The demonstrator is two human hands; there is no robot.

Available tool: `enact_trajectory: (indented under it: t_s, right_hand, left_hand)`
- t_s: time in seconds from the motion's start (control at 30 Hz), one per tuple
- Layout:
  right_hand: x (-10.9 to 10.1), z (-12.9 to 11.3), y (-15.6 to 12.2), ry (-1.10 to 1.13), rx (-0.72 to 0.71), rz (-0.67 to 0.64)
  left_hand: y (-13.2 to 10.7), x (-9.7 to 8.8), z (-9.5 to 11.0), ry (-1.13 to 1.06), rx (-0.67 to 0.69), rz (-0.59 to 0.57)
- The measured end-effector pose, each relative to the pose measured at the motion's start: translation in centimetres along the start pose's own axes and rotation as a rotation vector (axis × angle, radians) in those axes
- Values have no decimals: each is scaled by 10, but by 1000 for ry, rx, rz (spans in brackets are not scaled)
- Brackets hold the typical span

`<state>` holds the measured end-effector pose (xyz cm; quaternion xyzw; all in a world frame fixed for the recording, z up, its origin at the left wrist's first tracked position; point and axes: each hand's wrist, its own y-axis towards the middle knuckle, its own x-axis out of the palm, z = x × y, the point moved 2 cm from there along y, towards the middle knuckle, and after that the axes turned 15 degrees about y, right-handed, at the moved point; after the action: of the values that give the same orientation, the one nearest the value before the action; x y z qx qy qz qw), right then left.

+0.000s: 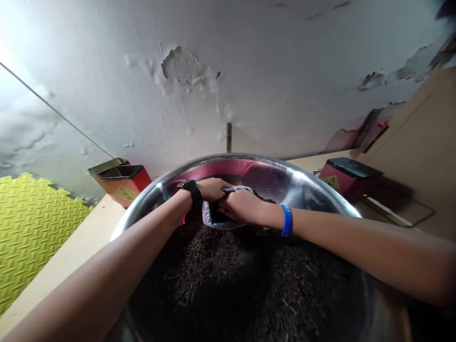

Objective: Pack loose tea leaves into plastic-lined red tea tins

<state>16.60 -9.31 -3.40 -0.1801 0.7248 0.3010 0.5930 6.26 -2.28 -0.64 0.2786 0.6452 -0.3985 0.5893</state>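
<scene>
A wide steel basin (313, 183) holds a heap of dark loose tea leaves (228, 275). At its far side lies a small clear plastic bag (213, 221), partly filled with the leaves. My left hand (213, 188), with a black watch on the wrist, is closed on the bag's upper rim. My right hand (242, 206), with a blue wristband, is closed on the rim from the right. The two hands meet over the bag's mouth, so most of the opening is hidden.
An open red tin (123, 183) with its lid stands left of the basin on the pale table (71, 247). A closed red tin (347, 175) sits at the right. A peeling white wall (228, 71) rises behind. Yellow foam matting (32, 223) lies at the left.
</scene>
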Motion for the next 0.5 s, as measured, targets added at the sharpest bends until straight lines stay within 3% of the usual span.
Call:
enact_trajectory:
  t_s: [0.1, 0.2, 0.4, 0.5]
  right_hand:
    - [14, 12, 0, -106, 85, -32]
    - [21, 7, -2, -87, 51, -32]
    - [8, -38, -10, 2, -215, 101]
    - [14, -56, -18, 160, -348, -81]
  left_hand:
    - [-2, -2, 3, 32, -27, 49]
    - [-4, -3, 6, 43, 3, 40]
    - [-3, -1, 2, 55, 12, 49]
    - [-3, 0, -1, 47, -18, 61]
